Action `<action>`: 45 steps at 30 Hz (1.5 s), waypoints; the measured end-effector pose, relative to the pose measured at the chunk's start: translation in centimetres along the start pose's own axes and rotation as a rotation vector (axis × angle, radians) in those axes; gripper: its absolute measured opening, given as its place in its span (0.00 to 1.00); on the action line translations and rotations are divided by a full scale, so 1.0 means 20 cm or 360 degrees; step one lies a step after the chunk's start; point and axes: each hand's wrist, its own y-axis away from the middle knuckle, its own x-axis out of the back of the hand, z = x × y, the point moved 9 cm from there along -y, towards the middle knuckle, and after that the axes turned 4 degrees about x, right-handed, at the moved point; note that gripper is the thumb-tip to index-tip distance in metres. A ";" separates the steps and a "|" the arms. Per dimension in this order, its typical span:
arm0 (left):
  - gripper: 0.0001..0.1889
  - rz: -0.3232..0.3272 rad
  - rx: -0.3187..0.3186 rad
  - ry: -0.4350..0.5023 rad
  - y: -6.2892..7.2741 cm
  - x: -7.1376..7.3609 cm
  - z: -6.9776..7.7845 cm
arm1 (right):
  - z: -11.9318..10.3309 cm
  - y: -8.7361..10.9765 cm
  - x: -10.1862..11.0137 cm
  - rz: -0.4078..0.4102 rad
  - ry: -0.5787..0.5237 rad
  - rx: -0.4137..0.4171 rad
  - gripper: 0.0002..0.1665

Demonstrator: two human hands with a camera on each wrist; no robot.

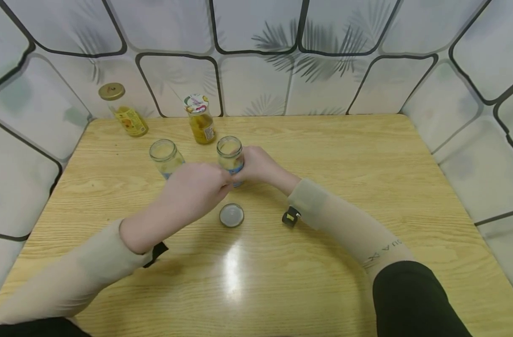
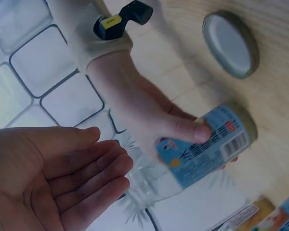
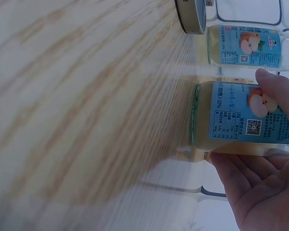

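Note:
My right hand (image 1: 258, 164) grips a lidless glass jar (image 1: 230, 157) that stands near the middle of the table. Its blue label, with an apple picture, shows in the right wrist view, where the thumb and fingers (image 3: 260, 192) are on opposite sides of the jar (image 3: 250, 115). In the head view my left hand (image 1: 199, 187) overlaps the jar's lower left. The left wrist view shows that hand (image 2: 72, 178) empty, its fingers loosely bent, beside the jar's mouth end. A metal lid (image 1: 231, 215) lies on the table in front, pale inside facing up.
Left of the gripped jar stands a second lidless jar (image 1: 165, 157) with a blue label. Behind are a yellow-labelled jar (image 1: 130, 117) with a gold lid and a jar of yellow contents (image 1: 202, 126) under a patterned lid. Patterned panels (image 1: 256, 84) border the wooden table (image 1: 345, 154).

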 end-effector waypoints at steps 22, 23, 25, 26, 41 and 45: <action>0.08 0.0483 0.0239 0.0325 -0.04 0.42 -0.36 | 0.00 0.00 -0.02 -0.0026 -0.0001 0.0015 0.35; 0.09 0.0544 0.0247 0.0356 -0.04 0.44 -0.39 | 0.00 0.00 -0.02 -0.0025 0.0006 0.0014 0.35; 0.09 0.0673 0.0266 0.0387 -0.03 0.48 -0.45 | 0.00 0.00 -0.02 -0.0028 0.0013 0.0009 0.35; 0.09 0.0738 0.0283 0.0392 -0.03 0.50 -0.49 | -0.01 0.00 -0.02 -0.0027 0.0011 0.0005 0.35; 0.23 0.1088 0.1099 0.0718 0.08 0.44 -1.16 | 0.00 0.00 -0.02 -0.0037 0.0019 -0.0014 0.37; 0.27 0.1169 0.1264 0.0907 0.14 0.36 -1.35 | 0.01 0.00 -0.02 -0.0037 0.0014 -0.0036 0.38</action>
